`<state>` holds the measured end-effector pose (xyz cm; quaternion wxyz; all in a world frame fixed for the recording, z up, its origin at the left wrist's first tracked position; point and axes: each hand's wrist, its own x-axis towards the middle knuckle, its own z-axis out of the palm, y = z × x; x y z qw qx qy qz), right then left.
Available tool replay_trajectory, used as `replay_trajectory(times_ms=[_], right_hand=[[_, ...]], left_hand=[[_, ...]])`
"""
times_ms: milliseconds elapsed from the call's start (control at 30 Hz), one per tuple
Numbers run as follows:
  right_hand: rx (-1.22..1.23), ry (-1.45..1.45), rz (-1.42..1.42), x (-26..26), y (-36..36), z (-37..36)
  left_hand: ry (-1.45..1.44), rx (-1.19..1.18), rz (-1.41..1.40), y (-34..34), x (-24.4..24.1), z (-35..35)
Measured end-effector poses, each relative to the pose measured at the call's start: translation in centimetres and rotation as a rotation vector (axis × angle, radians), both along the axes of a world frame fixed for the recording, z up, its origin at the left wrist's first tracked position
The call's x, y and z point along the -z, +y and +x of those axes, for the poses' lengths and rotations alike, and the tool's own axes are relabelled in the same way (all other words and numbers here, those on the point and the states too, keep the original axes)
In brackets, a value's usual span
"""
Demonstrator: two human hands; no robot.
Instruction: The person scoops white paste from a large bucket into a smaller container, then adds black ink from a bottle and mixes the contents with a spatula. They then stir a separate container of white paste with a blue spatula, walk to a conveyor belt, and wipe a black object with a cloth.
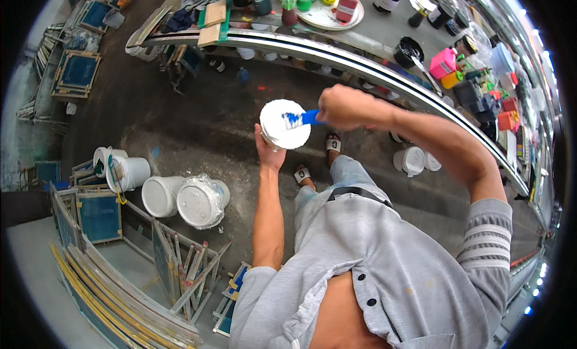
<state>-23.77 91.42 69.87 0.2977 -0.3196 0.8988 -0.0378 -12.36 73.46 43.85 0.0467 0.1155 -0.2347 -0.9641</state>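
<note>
My left hand [270, 149] holds a round tub of thick white paint or ink [281, 132] from below, over the floor in front of me. The fingers beneath the tub are hidden. In my right fist [336, 106] is a blue spatula or scraper [311, 117], reaching in from the right over the tub's top. Its far end is smeared with white and dips into the white mass, so its tip cannot be made out. The right hand is slightly blurred.
A long metal-edged bench [360, 58] crosses ahead, bearing coloured ink bottles, a black ink tub [408, 52] and a round white tray [311, 22]. White lidded buckets [198, 205] stand on the floor at left. Screen-printing frames [99, 216] lean at lower left.
</note>
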Motion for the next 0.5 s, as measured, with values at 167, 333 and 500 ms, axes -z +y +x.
replay_trajectory(times_ms=[167, 333, 500], right_hand=[[-0.236, 0.09, -0.036, 2.4, 3.0, 4.6], [0.188, 0.031, -0.043, 2.8, 6.9, -1.9], [-0.076, 0.014, -0.166, 2.4, 8.7, -0.5]], left_hand=[[-0.029, 0.002, -0.065, 0.1, 0.4, -1.8], [0.031, 0.077, -0.187, 1.3, -1.7, -2.7], [-0.021, 0.014, -0.074, 5.3, -0.7, -5.5]])
